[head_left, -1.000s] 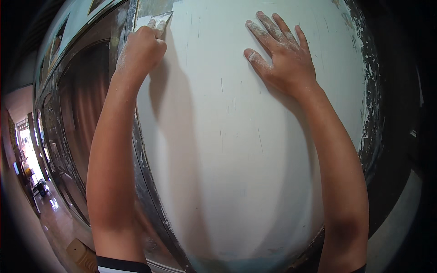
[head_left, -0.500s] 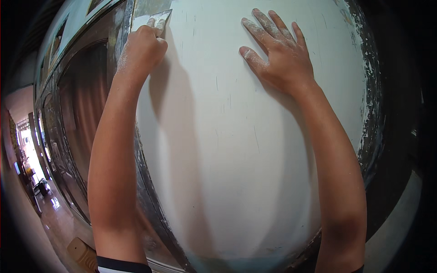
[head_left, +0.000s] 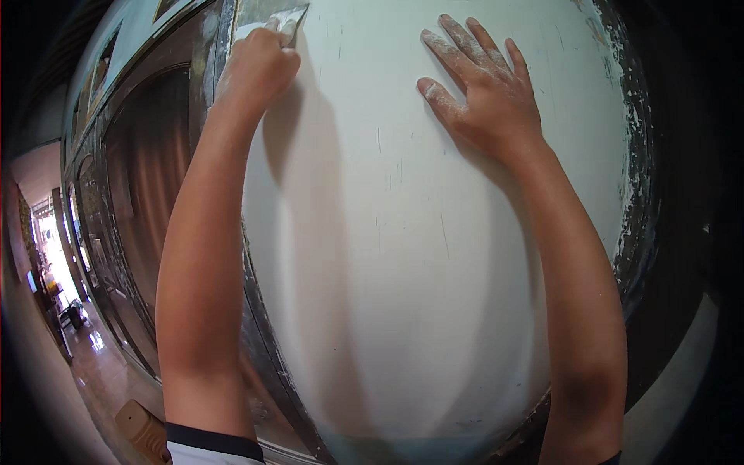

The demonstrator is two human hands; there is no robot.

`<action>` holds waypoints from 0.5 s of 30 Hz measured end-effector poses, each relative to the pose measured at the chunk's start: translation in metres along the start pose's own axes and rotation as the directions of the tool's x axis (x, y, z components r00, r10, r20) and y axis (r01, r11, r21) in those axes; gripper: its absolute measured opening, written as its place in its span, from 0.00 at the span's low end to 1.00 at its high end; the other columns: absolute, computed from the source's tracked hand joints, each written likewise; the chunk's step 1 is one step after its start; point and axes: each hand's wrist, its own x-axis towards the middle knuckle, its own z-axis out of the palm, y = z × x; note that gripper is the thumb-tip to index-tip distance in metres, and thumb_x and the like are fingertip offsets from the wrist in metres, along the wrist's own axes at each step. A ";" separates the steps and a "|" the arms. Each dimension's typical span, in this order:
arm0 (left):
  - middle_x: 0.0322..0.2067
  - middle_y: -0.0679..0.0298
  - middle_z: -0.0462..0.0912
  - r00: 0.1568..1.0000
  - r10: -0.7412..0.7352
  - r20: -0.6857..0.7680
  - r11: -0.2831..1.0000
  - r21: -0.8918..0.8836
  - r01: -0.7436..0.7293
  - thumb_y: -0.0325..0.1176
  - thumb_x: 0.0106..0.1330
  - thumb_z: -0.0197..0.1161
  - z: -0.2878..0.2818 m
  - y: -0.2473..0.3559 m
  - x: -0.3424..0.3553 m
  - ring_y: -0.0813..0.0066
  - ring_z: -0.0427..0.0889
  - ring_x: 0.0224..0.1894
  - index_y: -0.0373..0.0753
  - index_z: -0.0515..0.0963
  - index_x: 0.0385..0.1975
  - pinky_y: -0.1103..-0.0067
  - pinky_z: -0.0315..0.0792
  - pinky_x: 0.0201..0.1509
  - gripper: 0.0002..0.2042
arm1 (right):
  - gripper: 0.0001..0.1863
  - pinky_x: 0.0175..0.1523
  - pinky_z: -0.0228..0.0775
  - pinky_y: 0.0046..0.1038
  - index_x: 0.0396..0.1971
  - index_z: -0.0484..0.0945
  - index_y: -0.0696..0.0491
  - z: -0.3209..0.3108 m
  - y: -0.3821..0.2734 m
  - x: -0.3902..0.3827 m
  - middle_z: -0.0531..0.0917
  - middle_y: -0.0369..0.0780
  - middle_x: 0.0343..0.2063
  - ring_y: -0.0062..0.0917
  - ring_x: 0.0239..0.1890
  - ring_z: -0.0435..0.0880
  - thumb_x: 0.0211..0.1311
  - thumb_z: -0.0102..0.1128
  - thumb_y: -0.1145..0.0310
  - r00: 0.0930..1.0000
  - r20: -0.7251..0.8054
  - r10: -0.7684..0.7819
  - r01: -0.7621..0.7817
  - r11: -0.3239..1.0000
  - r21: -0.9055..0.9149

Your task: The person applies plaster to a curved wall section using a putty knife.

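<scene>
My left hand (head_left: 266,63) is closed around a putty knife (head_left: 291,17), whose thin metal blade lies against the upper left of a white panel (head_left: 387,287). White paste shows on the blade and the fingers. My right hand (head_left: 488,89) rests on the panel's upper right, fingers spread, with white powder on them and nothing held. Short dark scratches mark the panel's surface. The tool's handle is hidden inside my left fist.
Dark, worn frame edges flank the panel, with flaked paint on the right edge (head_left: 632,147). Left of it stands a dark door frame with a brown curtain (head_left: 159,167). A brown plastic stool (head_left: 139,430) sits low on the left, beside a shiny floor (head_left: 101,376).
My left hand and the putty knife have shifted slightly up and right in the picture. The whole scene has shifted a little right too; my right hand stays on the panel.
</scene>
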 end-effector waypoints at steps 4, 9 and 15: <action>0.44 0.37 0.84 0.997 -0.012 -0.079 0.998 -0.070 0.007 0.32 0.59 0.56 0.000 0.006 0.011 0.37 0.83 0.50 0.34 0.85 0.42 0.56 0.75 0.60 0.16 | 0.32 0.84 0.33 0.41 0.72 0.66 0.26 0.000 -0.003 0.001 0.61 0.23 0.76 0.22 0.80 0.52 0.68 0.52 0.39 1.000 0.008 0.015 -0.015 1.000 0.017; 0.44 0.36 0.84 0.999 -0.033 -0.035 0.997 -0.071 0.031 0.32 0.59 0.56 0.011 0.003 -0.006 0.37 0.83 0.50 0.33 0.85 0.43 0.55 0.75 0.59 0.17 | 0.32 0.84 0.32 0.41 0.72 0.67 0.25 0.002 0.001 -0.001 0.61 0.22 0.76 0.22 0.80 0.52 0.68 0.53 0.39 0.999 0.023 0.024 -0.024 1.000 0.003; 0.44 0.37 0.85 0.996 -0.005 -0.092 1.000 -0.012 0.004 0.32 0.59 0.57 0.007 0.006 0.008 0.37 0.83 0.50 0.35 0.85 0.48 0.56 0.76 0.59 0.19 | 0.32 0.84 0.33 0.41 0.71 0.67 0.26 0.001 -0.001 0.000 0.62 0.23 0.76 0.21 0.80 0.52 0.68 0.52 0.38 1.000 -0.007 0.018 -0.018 1.000 0.012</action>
